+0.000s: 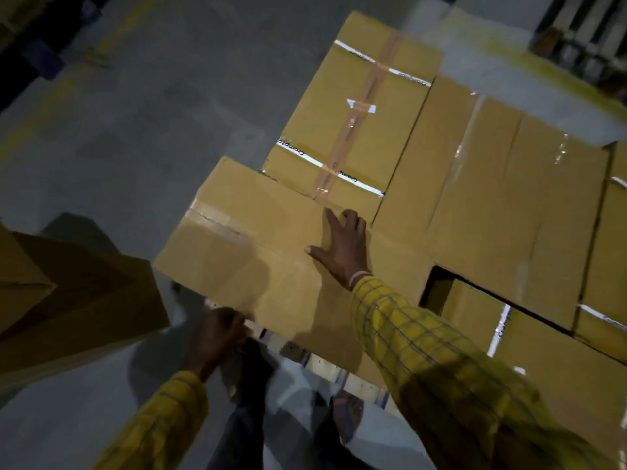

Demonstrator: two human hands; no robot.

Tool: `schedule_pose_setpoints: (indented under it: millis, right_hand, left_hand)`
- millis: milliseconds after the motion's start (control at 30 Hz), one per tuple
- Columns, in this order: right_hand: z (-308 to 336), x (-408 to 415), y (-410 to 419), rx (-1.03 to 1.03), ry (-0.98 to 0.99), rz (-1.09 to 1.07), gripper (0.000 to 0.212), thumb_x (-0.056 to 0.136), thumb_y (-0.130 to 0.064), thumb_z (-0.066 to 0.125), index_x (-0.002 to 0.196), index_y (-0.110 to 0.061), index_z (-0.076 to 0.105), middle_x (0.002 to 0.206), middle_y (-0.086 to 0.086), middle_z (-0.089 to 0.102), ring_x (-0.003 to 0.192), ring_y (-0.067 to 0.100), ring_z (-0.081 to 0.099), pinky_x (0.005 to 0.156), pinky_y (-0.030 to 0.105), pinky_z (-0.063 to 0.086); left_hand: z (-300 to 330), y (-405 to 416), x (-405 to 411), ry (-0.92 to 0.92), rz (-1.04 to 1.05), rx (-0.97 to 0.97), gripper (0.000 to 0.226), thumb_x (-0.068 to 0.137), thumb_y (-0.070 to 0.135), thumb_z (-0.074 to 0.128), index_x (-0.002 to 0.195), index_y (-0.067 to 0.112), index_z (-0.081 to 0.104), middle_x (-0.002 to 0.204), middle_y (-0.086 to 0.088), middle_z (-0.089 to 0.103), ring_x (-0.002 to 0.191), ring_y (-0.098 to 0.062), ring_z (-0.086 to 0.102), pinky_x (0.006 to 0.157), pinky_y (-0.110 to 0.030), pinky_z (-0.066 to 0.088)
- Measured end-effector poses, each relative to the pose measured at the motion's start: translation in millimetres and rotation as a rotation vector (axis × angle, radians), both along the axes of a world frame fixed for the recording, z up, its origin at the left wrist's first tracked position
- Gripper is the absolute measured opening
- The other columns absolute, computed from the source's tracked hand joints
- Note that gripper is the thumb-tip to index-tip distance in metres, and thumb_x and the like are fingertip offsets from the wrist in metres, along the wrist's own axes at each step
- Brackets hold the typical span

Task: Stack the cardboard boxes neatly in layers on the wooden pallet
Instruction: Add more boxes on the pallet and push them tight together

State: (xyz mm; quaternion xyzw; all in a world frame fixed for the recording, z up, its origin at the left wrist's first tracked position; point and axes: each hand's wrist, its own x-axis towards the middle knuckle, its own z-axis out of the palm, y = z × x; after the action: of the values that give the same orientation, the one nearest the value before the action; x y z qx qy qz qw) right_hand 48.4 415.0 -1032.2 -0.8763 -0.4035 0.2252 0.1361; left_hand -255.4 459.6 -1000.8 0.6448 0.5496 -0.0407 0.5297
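A long taped cardboard box lies at the near left corner of the stack, jutting out over the floor. My right hand rests flat on its top, fingers spread. My left hand grips the box's near lower edge from below, fingers curled under it. Behind it sit stacked boxes: one with clear tape and white straps, and a wide row to the right. A strip of the wooden pallet shows beneath the near edge.
Another cardboard box stands on the floor at the left. A gap opens in the top layer at the right. Grey concrete floor spreads to the left. Racking is at the top right. My legs and feet stand by the pallet.
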Motion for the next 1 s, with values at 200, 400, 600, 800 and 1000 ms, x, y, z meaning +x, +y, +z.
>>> schedule_pose_setpoints:
  millis: [200, 400, 600, 800, 1000]
  right_hand:
    - [-5.9, 8.6, -83.6, -0.121, -0.013, -0.189, 0.105, 0.078, -0.081, 0.063, 0.163, -0.035, 0.022, 0.169, 0.016, 0.008, 0.153, 0.045, 0.004, 0.118, 0.071, 0.000]
    - [-8.5, 2.6, -117.1, -0.161, 0.049, -0.506, 0.123, 0.062, -0.094, 0.063, 0.162, -0.048, 0.009, 0.171, 0.011, -0.019, 0.153, 0.047, -0.020, 0.113, 0.079, -0.002]
    - [2.6, -8.8, -120.3, -0.071, 0.150, -0.732, 0.119, 0.061, -0.082, 0.078, 0.159, -0.053, 0.017, 0.169, 0.015, -0.014, 0.150, 0.053, 0.011, 0.117, 0.067, 0.021]
    - [15.1, -1.7, -130.6, -0.057, 0.174, -0.742, 0.115, 0.062, -0.079, 0.081, 0.158, -0.051, 0.024, 0.168, 0.012, -0.004, 0.150, 0.046, 0.017, 0.120, 0.059, 0.024]
    - [15.5, 2.4, -153.4, 0.080, 0.255, -0.693, 0.110, 0.065, -0.068, 0.087, 0.156, -0.052, 0.028, 0.167, 0.008, 0.004, 0.154, 0.037, 0.017, 0.120, 0.060, 0.029]
  left_hand:
    - [-4.0, 108.0, 42.5, 0.121, -0.298, 0.614, 0.029, 0.096, 0.033, 0.069, 0.114, 0.010, 0.067, 0.104, -0.017, 0.069, 0.094, -0.037, 0.064, 0.081, -0.047, 0.053]
    - [-31.0, 170.7, 93.9, 0.331, -0.321, 0.537, 0.100, 0.081, 0.062, 0.076, 0.159, 0.019, 0.031, 0.166, -0.024, 0.016, 0.152, -0.046, 0.015, 0.121, -0.062, 0.018]
    - [-28.6, 179.7, 104.3, 0.391, -0.255, 0.508, 0.118, 0.066, 0.084, 0.072, 0.158, 0.034, 0.019, 0.161, -0.026, 0.017, 0.144, -0.054, 0.023, 0.113, -0.071, 0.021]
    - [-25.2, 183.4, 107.4, 0.315, -0.224, 0.536, 0.112, 0.062, 0.074, 0.083, 0.152, 0.036, 0.028, 0.148, -0.028, 0.030, 0.134, -0.054, 0.033, 0.110, -0.070, 0.030]
    - [-8.4, 187.2, 100.9, 0.334, -0.275, 0.522, 0.106, 0.065, 0.070, 0.084, 0.151, 0.038, 0.031, 0.147, -0.026, 0.031, 0.134, -0.052, 0.034, 0.111, -0.067, 0.031]
